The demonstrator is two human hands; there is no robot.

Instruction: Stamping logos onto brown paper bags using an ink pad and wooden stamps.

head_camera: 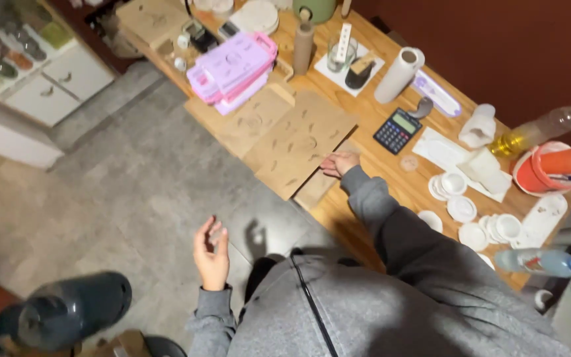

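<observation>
Table (391,198): a long wooden top is being seen running from 11 o'clock to 4 o'clock across the view.
Wooden boards (299,135): 2 flat brown boards are being kept at the centre, overlapping, the nearer one overhanging the table edge.
Pink plastic stack (232,69): it is being shown at 11 o'clock of the boards, just beside them.
Paper roll (399,74): it is being seen lying tilted at 1 o'clock of the boards.
Calculator (398,130): it is being seen at 3 o'clock of the boards, near them.
Right hand (340,162): it is being rested on the near board's right corner, fingers narrow and flat, nothing gripped.
Left hand (211,254): it is being held over the floor at 7 o'clock, well apart from the table, fingers loosely spread, empty.
</observation>
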